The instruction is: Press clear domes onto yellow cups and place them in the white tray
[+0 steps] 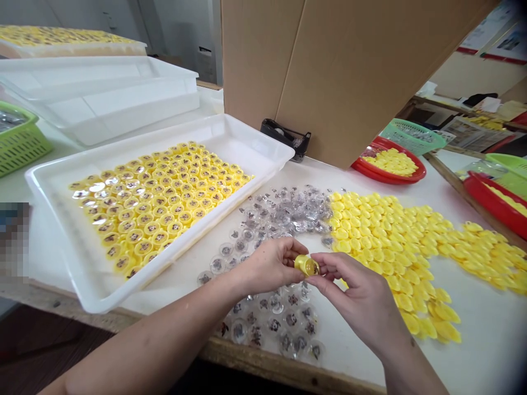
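My left hand [267, 266] and my right hand [354, 291] both pinch a small yellow plastic capsule [307, 265] above the white table, holding it between their fingertips. Under and beyond my hands lies a spread of clear plastic domes with dark printed pictures [272, 323]. To the right of my right hand lies a large heap of loose yellow plastic shells [395, 247]. On the left, a white plastic tray [247, 134] holds closely packed rows of yellow capsules with clear printed tops [160, 203].
Stacked white trays [99, 99] and a lime-green basket [18, 140] stand at the far left. A tall cardboard box [329, 71] and black tape dispenser [286, 137] stand behind. A red plate of yellow shells [391, 164] sits right of them. The wooden table edge [263, 365] runs along the front.
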A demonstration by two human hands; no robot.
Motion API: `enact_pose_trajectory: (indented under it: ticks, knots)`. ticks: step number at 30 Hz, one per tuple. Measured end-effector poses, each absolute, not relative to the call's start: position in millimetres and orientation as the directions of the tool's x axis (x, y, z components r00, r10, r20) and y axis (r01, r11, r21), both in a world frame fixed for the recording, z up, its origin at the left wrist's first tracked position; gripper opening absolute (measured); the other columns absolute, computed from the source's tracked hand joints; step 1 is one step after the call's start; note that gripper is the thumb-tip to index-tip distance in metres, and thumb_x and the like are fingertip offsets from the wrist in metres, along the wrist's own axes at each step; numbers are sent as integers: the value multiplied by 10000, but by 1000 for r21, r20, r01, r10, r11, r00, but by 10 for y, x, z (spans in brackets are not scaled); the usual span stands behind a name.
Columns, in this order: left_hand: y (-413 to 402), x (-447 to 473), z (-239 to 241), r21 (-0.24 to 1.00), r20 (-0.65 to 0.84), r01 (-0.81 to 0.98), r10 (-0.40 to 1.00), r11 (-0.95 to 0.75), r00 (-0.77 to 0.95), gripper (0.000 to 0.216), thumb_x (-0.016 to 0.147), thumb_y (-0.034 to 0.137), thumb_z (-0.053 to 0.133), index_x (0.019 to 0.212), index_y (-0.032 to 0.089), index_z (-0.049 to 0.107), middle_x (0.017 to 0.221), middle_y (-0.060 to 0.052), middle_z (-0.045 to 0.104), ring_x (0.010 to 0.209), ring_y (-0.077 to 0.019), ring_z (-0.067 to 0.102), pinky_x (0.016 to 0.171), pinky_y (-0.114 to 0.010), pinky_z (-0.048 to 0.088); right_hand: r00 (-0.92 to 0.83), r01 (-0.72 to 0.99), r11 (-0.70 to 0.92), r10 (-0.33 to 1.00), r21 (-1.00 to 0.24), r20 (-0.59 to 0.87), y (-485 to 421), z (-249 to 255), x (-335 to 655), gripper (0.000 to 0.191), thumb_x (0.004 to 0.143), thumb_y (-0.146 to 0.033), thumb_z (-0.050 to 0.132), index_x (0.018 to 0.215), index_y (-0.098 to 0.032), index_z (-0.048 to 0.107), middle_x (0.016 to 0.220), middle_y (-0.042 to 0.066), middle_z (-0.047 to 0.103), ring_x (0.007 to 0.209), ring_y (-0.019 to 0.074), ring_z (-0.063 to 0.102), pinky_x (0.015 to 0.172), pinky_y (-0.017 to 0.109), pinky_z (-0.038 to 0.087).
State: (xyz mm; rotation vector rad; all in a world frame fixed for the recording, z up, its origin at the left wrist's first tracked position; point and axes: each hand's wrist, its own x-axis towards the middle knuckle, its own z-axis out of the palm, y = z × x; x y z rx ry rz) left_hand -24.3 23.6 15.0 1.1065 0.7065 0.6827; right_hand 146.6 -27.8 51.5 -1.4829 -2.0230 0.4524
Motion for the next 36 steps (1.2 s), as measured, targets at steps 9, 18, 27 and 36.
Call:
enact_pose_trajectory:
  ticks: [9, 18, 27, 36]
  knots:
    - [235, -280, 199, 980, -72, -88, 730, 178, 680, 296, 694, 93, 580, 961, 155, 689, 812, -17, 687, 665, -107, 583, 614, -214, 425, -301, 790, 443, 882, -424, 362, -313, 547, 1483, 208, 846, -251, 576, 1053, -263, 597, 1007, 41, 667, 774, 170, 656, 669, 300, 549]
    - [118, -235, 182, 997, -77, 40, 815, 66, 574, 247, 751, 189, 581, 983, 179, 663, 841, -16, 687, 777, -165, 621, 670, -258, 480, -321, 847, 458, 845, -270, 427, -359, 520, 1404, 201, 869, -187, 510, 1041, -234, 603, 951, 41, 683, 760, 163, 668, 658, 284, 547]
    - [155, -214, 128, 951, -205, -88, 817, 296, 538, 421, 705, 224, 695, 1078, 119, 529, 768, -39, 633, 710, -156, 614, 652, -292, 487, -255, 824, 427, 866, -371, 429, -375, 488, 1337, 153, 854, -185, 582, 998, -226, 611, 889, 23, 641, 739, 124, 626, 670, 241, 519]
    - [158, -270, 224, 993, -41, -70, 843, 93, 536, 226, 721, 158, 661, 940, 140, 608, 839, -37, 642, 754, -133, 595, 657, -241, 460, -23, 372, 19, 1000, -928, 12, -325, 228, 1487, 229, 822, -360, 632, 1005, -225, 603, 924, 32, 651, 833, 164, 617, 743, 290, 522]
